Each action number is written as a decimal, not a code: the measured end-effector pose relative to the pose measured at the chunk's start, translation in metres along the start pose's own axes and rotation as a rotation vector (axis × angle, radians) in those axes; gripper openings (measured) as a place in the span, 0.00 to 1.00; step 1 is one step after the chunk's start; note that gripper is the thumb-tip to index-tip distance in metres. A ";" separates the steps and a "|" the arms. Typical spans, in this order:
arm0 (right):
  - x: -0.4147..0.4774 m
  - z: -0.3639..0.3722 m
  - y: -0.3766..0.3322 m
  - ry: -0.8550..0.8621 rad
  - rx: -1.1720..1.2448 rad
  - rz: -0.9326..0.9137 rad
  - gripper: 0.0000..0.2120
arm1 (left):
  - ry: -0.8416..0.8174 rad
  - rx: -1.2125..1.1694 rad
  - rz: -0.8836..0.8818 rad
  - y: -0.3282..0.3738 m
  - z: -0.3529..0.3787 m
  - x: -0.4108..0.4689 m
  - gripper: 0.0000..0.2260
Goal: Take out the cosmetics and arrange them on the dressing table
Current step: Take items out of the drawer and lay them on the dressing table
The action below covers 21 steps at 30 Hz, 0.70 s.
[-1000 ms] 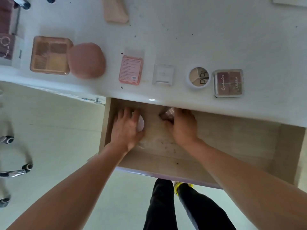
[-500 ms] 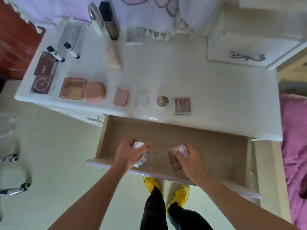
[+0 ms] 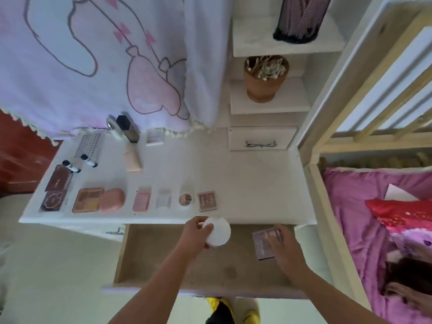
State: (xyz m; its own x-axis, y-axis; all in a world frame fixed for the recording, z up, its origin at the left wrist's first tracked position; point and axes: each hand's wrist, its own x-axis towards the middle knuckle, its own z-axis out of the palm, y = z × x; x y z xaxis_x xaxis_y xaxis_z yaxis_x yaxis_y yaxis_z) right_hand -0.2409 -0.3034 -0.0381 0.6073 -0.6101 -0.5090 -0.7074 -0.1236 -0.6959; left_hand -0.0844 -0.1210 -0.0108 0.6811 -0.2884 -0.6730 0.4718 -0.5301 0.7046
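Observation:
My left hand (image 3: 195, 232) grips a round white compact (image 3: 217, 232) just above the front edge of the white dressing table (image 3: 245, 178). My right hand (image 3: 285, 247) holds a square mauve eyeshadow palette (image 3: 265, 243) over the open wooden drawer (image 3: 163, 258). A row of cosmetics lies along the table's front: a brown square palette (image 3: 207, 201), a small round pot (image 3: 185, 199), a clear case (image 3: 163, 199), a pink case (image 3: 141, 202), a pink oval compact (image 3: 112, 202) and an orange palette (image 3: 87, 203).
Dark palettes (image 3: 56, 190), two small tubes (image 3: 79, 163), a beige tube (image 3: 132, 159) and a dark bottle (image 3: 128, 128) stand at the table's left and back. A small drawer unit (image 3: 261, 137) with a swab pot (image 3: 265, 77) sits back right. A pink bed (image 3: 364, 218) is right.
Both hands have lifted out of the drawer with their items. The left hand carried the white compact up to the table edge; the right moved the palette rightward. My view tilted up.

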 end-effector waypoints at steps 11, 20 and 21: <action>0.069 -0.028 -0.032 0.055 0.013 0.086 0.26 | 0.000 0.211 0.042 0.056 0.040 0.063 0.14; 0.109 -0.015 -0.049 0.150 -0.227 0.131 0.12 | -0.040 0.457 0.123 0.074 0.060 0.101 0.14; 0.110 -0.015 -0.051 0.167 -0.282 0.132 0.12 | -0.029 0.504 0.143 0.076 0.061 0.102 0.14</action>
State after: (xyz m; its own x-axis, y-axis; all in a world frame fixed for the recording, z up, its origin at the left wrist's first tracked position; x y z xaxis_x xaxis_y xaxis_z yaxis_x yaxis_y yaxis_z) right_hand -0.1430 -0.3760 -0.0511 0.4528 -0.7522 -0.4787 -0.8621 -0.2324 -0.4502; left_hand -0.0137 -0.2394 -0.0398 0.6994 -0.4042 -0.5894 0.0427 -0.7996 0.5990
